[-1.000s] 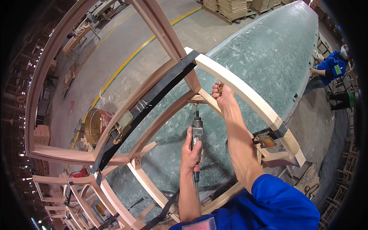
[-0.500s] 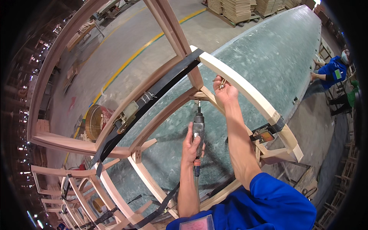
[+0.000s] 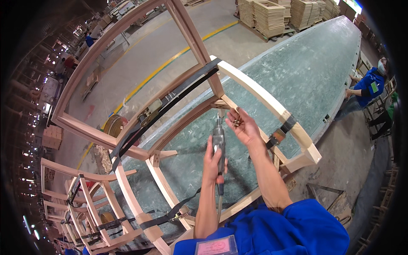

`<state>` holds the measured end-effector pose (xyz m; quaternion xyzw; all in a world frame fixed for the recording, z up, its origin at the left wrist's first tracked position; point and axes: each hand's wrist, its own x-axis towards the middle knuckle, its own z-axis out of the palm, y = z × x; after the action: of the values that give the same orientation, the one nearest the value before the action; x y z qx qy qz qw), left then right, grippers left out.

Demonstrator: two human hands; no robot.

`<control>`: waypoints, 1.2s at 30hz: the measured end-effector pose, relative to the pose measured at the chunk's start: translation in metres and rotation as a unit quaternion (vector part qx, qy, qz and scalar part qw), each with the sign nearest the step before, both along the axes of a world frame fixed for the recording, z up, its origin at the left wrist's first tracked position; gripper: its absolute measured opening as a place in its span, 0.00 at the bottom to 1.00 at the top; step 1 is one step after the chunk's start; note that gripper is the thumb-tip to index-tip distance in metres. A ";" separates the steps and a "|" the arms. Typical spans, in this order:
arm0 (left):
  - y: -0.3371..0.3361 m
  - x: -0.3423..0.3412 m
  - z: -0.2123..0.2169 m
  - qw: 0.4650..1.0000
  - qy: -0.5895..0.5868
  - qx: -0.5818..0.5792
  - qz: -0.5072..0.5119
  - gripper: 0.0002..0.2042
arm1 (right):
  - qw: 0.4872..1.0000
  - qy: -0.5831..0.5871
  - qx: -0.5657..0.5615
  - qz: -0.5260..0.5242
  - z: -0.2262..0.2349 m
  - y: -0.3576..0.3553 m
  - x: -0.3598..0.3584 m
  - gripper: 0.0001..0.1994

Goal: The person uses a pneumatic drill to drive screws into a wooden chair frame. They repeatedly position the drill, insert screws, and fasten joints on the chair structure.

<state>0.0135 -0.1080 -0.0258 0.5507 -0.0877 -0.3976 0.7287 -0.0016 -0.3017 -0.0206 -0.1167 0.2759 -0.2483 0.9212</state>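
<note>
A broad workshop with a grey floor, dim along the left and brighter at the upper right.
A yellow line edged with green crosses the floor behind a long, scuffed green worktable. Beyond the table's far edge, stacks of pale wooden pieces stand on pallets. A bright white patch glows at the upper right; whether window or doorway, I cannot tell. Reddish wood blocks are piled at the left, and pale strips of light shine at the lower left.

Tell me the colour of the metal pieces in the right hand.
The metal pieces look brassy in the head view.
</note>
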 end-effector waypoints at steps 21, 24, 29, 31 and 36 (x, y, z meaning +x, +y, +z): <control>0.144 -0.217 0.054 0.994 0.036 -0.106 0.019 0.42 | 0.953 -0.126 0.094 0.260 0.044 0.115 -0.123 0.15; 0.147 -0.233 0.053 0.984 0.051 -0.161 0.051 0.41 | 0.949 -0.135 0.102 0.266 0.049 0.126 -0.131 0.15; 0.158 -0.247 0.059 0.989 0.024 -0.131 0.068 0.40 | 0.954 -0.115 0.063 0.268 0.046 0.139 -0.142 0.15; 0.166 -0.250 0.060 0.995 0.004 -0.090 0.051 0.39 | 0.955 -0.096 0.044 0.277 0.046 0.143 -0.147 0.15; 0.176 -0.263 0.058 0.981 0.074 -0.173 0.055 0.38 | 0.946 -0.088 0.016 0.313 0.045 0.153 -0.156 0.14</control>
<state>-0.2500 0.0675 0.0319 0.3896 -0.0709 -0.3755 0.8380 -0.1580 -0.1487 0.0249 -0.1595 0.1470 0.0475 0.9750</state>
